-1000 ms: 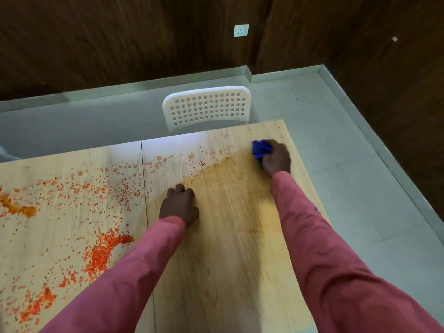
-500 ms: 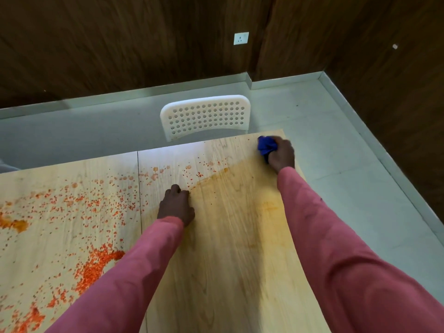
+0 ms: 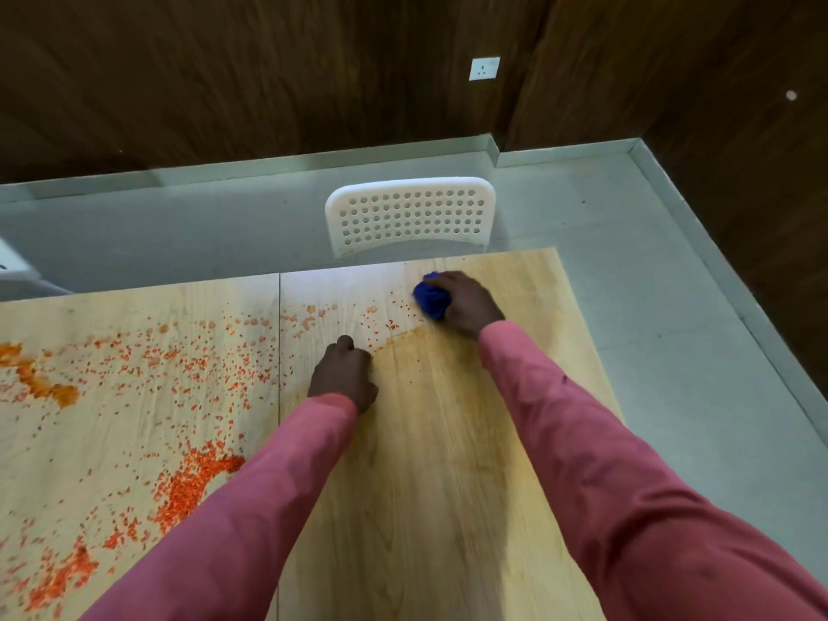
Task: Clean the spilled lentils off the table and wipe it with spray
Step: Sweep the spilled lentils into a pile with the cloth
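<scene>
The wooden table [image 3: 448,508] is bare on its right half. Orange lentils [image 3: 192,481] litter its left half, thickest near the left sleeve. A white chair [image 3: 410,215] stands at the table's far edge. The right hand [image 3: 468,302] grasps a bunched blue cloth [image 3: 431,300] near the table's far edge. The left hand [image 3: 345,378], fingers curled under and holding nothing, rests mid-table.

The right hand [image 3: 468,302], gripping the blue cloth [image 3: 431,299], has swept left along the far edge of the table [image 3: 448,486] from near its right corner, so the cloth now meets the scattered lentils [image 3: 381,324] just left of the grip. The whole view has tilted slightly, showing more floor beyond the chair [image 3: 410,215].
</scene>
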